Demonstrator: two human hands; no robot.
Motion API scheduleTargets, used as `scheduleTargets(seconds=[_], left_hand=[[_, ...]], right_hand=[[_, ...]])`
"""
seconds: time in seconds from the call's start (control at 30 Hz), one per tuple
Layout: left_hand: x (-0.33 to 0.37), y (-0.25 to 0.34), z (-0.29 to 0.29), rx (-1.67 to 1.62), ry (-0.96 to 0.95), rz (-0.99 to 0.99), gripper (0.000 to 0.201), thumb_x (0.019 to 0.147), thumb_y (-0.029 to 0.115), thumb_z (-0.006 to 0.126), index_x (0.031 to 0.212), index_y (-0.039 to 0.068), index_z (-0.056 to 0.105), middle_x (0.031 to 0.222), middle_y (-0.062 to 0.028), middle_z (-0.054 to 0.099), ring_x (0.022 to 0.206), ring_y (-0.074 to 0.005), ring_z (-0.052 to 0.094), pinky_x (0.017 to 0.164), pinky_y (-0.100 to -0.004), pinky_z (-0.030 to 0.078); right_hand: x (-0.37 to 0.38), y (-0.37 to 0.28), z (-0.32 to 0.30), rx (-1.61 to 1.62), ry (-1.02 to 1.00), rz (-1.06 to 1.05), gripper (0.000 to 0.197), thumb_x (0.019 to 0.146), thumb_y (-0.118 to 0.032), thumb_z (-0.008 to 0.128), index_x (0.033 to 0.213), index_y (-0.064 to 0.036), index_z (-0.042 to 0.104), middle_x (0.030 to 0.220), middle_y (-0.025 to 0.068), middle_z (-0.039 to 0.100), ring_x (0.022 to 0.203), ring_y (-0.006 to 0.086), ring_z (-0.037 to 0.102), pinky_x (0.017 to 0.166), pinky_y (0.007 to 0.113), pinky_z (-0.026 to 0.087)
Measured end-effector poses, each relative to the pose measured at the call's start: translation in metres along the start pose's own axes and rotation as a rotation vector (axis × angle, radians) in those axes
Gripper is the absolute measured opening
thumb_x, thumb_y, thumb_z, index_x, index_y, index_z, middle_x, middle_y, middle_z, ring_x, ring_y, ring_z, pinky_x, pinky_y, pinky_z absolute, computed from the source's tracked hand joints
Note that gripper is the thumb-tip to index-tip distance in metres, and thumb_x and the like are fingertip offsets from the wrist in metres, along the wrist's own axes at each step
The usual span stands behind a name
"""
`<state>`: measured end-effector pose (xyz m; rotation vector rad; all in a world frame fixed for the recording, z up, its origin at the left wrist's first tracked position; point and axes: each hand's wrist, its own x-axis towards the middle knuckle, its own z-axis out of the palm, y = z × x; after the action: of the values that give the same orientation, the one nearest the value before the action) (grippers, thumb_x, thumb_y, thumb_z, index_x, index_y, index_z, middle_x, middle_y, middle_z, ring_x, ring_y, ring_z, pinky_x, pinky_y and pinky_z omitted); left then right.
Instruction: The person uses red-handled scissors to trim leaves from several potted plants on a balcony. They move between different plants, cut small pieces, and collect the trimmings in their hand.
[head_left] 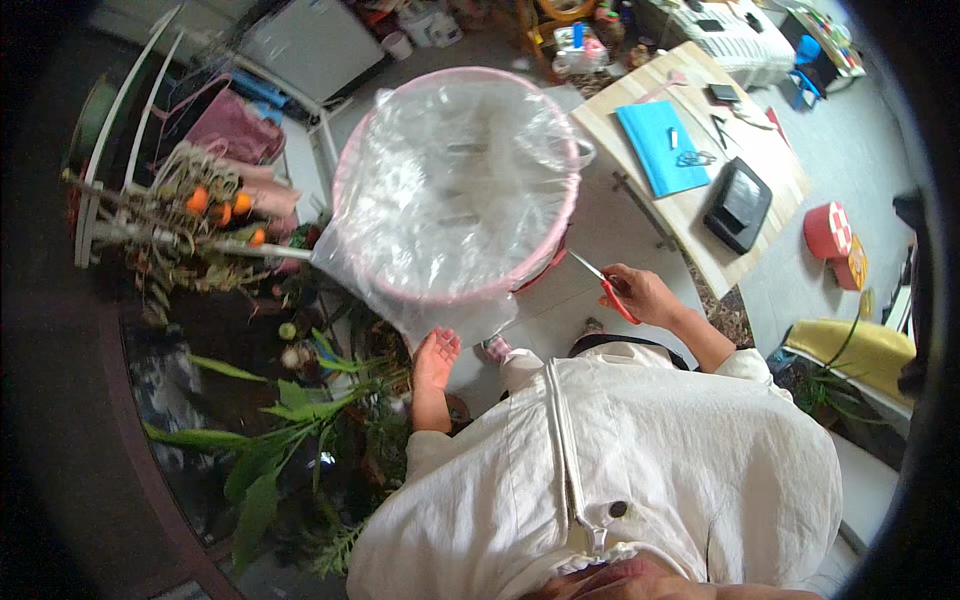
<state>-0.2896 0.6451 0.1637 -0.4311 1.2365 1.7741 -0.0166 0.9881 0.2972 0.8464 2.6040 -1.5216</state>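
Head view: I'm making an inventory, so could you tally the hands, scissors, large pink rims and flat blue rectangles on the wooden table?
Hands: 2 (left hand, right hand)
Red-handled scissors: 1
Large pink rim: 1
Flat blue rectangle: 1
Total: 5

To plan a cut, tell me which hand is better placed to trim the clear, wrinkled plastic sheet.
Probably the right hand: it holds red-handled metal scissors, blades angled toward the clear, wrinkled plastic sheet. The left hand is open near the sheet's lower edge, with no tool visible.
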Motion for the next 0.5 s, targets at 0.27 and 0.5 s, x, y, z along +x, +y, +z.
scheduleTargets(seconds=[0.27, 0.5], left_hand=[[-0.015, -0.013, 0.215, 0.383, -0.483, -0.103, 0.04, 0.09, 0.03, 0.056, 0.121, 0.005, 0.049, 0.115, -0.0106, 0.056, 0.105, -0.0244, 0.055, 0.09, -0.0379, 0.045], [0.025, -0.068, 0.355, 0.376, -0.597, -0.249, 0.054, 0.09, 0.049, 0.049, 0.129, 0.012, 0.045, 0.127, -0.0049, 0.051, 0.117, -0.0222, 0.049, 0.097, -0.0401, 0.04]], right_hand=[[0.008, 0.033, -0.066, 0.565, 0.143, 0.109, 0.031, 0.085, -0.025, 0.061, 0.106, -0.0028, 0.058, 0.075, 0.0077, 0.059, 0.062, 0.0152, 0.057, 0.058, 0.032, 0.046], [0.071, 0.004, -0.043, -0.245, 0.193, -0.189, 0.036, 0.08, -0.025, 0.06, 0.111, -0.0063, 0.051, 0.088, 0.0145, 0.059, 0.083, 0.0334, 0.059, 0.069, 0.043, 0.049]])
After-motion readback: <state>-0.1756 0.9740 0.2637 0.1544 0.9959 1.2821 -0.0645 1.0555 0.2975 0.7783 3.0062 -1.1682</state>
